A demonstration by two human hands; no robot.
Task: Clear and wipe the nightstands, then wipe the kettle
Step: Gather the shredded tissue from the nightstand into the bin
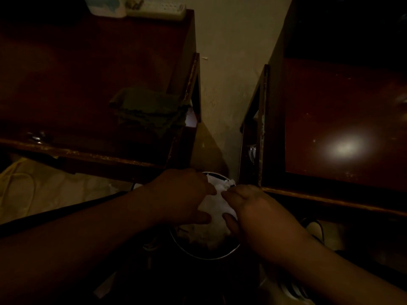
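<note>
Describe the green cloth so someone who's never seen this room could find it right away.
Find the left nightstand, the dark red-brown one with a white power strip at its far edge. The green cloth lies folded on its near right corner, beside the gap between the two stands. It is the only soft, green thing there.

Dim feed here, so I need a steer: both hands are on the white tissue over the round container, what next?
Probably let go, so the white tissue drops into the round container: left hand and right hand hold it directly above the container's opening.
</note>
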